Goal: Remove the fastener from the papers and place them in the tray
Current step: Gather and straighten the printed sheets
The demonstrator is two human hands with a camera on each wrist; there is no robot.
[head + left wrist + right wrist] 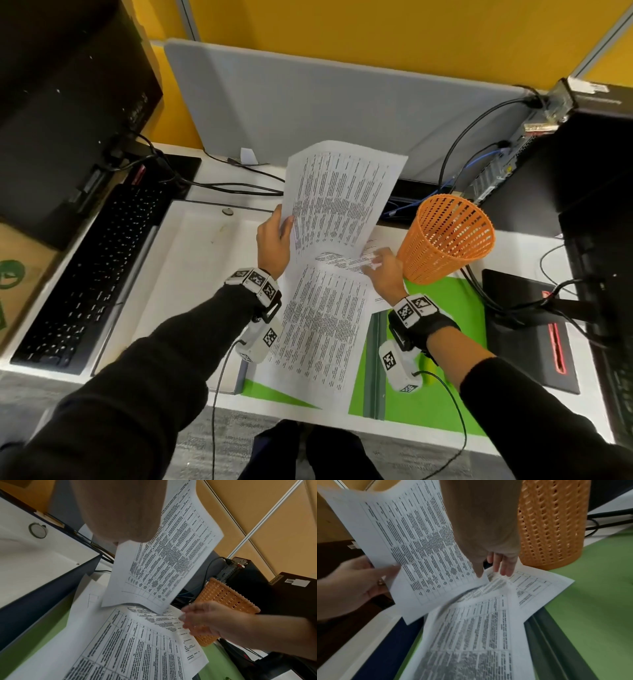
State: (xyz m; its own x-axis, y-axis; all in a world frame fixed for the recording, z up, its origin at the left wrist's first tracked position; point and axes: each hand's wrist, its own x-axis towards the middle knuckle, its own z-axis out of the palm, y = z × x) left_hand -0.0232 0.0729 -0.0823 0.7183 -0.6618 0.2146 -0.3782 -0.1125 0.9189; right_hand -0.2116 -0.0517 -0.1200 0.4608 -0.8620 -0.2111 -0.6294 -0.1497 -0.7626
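My left hand (pixel 279 229) pinches the left edge of one printed sheet (pixel 342 192) and holds it lifted and curled above the desk. The sheet's lower end still meets the other printed papers (pixel 322 325), which lie fanned out on the green mat. My right hand (pixel 378 262) lies with straight fingers (pixel 504 566) on the top end of those lying papers (pixel 471 635), beside the lifted sheet (pixel 412 540). The white tray (pixel 191 267) with a dark rim stands just left of the papers. No fastener shows in any view.
An orange mesh basket (pixel 448 240) stands right behind my right hand. A black keyboard (pixel 92 274) lies left of the tray. A black mouse pad (pixel 520 308), cables and a computer tower (pixel 582 154) fill the right side. A grey divider (pixel 325 102) closes the back.
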